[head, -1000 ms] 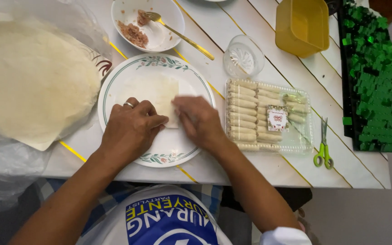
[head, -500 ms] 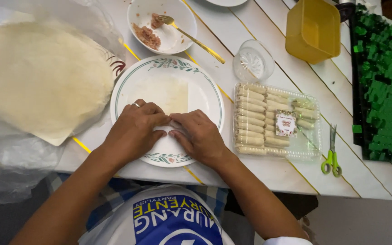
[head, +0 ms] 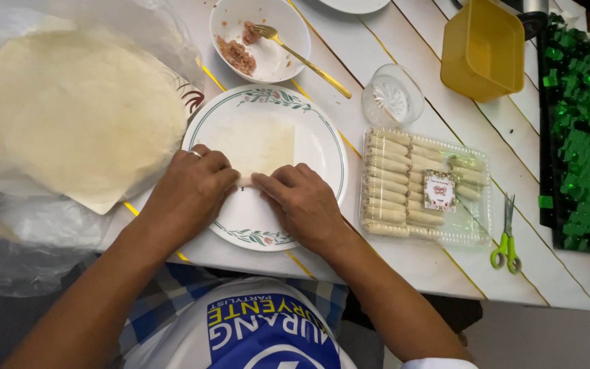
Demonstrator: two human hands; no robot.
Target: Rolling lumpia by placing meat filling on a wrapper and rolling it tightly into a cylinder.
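Left hand (head: 189,195), right hand (head: 302,205), palms down (fingertips meeting), fingers curled

The near edge of the wrapper (head: 254,143) lay hidden under the fingers of the left hand (head: 189,195) and right hand (head: 302,205), so any filling there could not be seen. The stack of wrappers (head: 69,109) was cut off by the left edge. A white plate (head: 353,5) ran off the top edge. The label on the clear box of rolls (head: 421,188) was too small to make out.
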